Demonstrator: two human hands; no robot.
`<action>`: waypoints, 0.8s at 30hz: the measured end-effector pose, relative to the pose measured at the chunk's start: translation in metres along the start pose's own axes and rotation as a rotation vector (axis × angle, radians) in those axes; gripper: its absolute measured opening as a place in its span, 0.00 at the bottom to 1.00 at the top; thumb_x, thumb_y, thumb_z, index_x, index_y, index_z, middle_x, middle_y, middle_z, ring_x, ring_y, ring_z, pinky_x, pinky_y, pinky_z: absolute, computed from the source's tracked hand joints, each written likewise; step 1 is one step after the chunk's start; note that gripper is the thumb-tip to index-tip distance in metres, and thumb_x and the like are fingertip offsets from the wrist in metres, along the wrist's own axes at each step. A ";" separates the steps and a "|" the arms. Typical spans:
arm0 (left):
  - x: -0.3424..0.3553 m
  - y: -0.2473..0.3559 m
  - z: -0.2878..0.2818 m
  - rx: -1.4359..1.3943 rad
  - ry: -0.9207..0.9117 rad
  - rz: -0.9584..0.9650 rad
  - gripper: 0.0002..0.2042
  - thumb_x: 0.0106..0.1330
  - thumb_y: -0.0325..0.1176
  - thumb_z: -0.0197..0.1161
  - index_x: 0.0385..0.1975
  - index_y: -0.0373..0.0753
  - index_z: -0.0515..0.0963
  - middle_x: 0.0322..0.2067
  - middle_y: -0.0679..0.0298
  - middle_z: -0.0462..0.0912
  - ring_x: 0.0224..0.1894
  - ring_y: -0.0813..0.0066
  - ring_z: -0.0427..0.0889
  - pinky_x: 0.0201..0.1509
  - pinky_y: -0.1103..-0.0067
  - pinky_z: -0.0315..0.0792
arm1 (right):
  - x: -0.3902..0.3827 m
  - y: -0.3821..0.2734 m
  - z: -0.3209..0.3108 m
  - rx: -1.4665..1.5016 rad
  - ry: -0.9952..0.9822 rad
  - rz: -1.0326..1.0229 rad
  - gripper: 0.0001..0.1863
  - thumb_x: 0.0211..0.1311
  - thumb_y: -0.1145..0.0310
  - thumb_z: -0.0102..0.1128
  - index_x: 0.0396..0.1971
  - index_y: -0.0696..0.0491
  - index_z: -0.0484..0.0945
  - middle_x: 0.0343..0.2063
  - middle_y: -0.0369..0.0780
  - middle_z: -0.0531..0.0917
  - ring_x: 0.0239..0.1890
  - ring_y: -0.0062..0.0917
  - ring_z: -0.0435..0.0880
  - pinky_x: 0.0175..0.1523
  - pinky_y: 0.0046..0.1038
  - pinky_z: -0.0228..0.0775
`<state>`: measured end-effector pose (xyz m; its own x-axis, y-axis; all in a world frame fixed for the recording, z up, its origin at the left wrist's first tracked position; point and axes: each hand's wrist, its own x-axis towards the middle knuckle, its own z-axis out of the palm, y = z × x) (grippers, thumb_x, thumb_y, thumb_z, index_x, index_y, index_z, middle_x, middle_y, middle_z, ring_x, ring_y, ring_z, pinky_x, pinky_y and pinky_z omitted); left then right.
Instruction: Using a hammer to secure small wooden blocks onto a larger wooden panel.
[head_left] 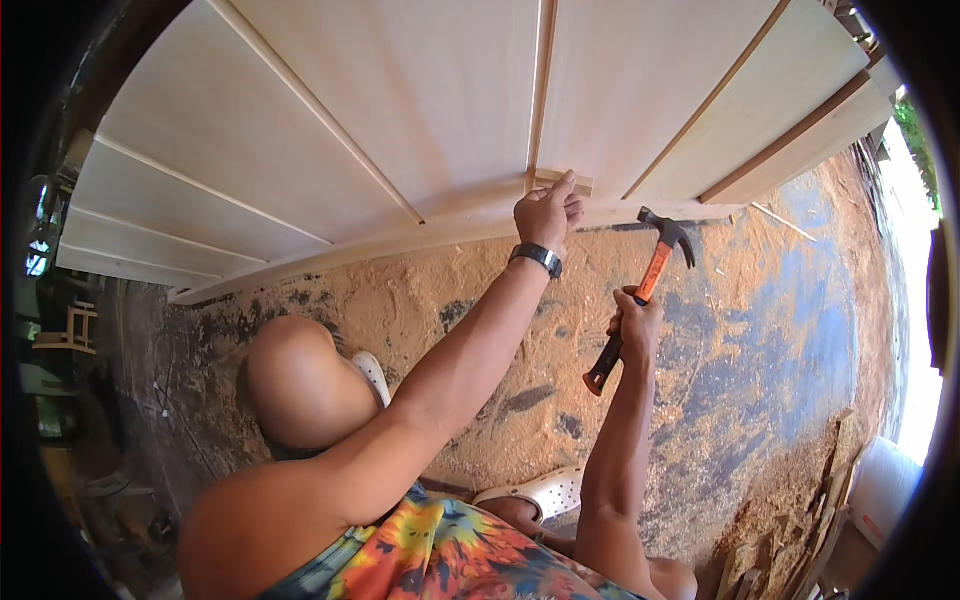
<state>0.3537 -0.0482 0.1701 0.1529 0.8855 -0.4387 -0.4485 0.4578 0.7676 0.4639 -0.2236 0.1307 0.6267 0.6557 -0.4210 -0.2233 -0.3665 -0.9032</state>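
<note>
A large pale wooden panel (pixel 440 100) with vertical grooves and strips fills the top of the view. My left hand (pixel 545 215), a dark band on its wrist, pinches a small wooden block (pixel 580 186) against the panel's lower part, at the foot of the middle strip. My right hand (pixel 635 325) grips a claw hammer (pixel 656 270) with an orange and black handle. The hammer's head is to the right of the block and apart from it, just below the panel's bottom rail.
Sawdust covers the blotchy floor (pixel 720 400) beneath me, where my light perforated clogs (pixel 545 495) stand. Wood offcuts (pixel 815 530) lie at the lower right beside a white object (pixel 885 490). A small wooden frame (pixel 80 330) stands at the far left.
</note>
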 end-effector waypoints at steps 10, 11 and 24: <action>-0.101 0.183 0.095 -0.026 -0.193 0.327 0.18 0.59 0.46 0.72 0.34 0.38 0.77 0.28 0.59 0.84 0.29 0.71 0.85 0.32 0.76 0.81 | -0.078 -0.141 0.001 0.207 -0.015 -0.500 0.14 0.63 0.72 0.61 0.47 0.58 0.72 0.14 0.32 0.71 0.12 0.15 0.70 0.17 0.20 0.61; -0.107 0.189 0.101 -0.013 -0.181 0.361 0.18 0.58 0.46 0.73 0.35 0.38 0.77 0.26 0.60 0.84 0.26 0.72 0.85 0.29 0.77 0.81 | -0.081 -0.146 0.003 0.228 0.006 -0.546 0.14 0.63 0.72 0.62 0.47 0.57 0.72 0.14 0.32 0.70 0.12 0.15 0.70 0.17 0.19 0.61; -0.161 0.226 0.082 0.817 -0.529 0.800 0.32 0.56 0.38 0.74 0.56 0.28 0.68 0.24 0.58 0.85 0.22 0.68 0.85 0.26 0.78 0.80 | -0.100 -0.238 0.064 0.413 -0.160 -0.800 0.18 0.66 0.73 0.61 0.52 0.64 0.70 0.18 0.35 0.76 0.13 0.13 0.69 0.18 0.16 0.58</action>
<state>0.2999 -0.0809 0.4524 0.5086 0.7742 0.3768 0.0678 -0.4722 0.8789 0.4061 -0.1599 0.3824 0.6053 0.7074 0.3649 -0.0353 0.4818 -0.8756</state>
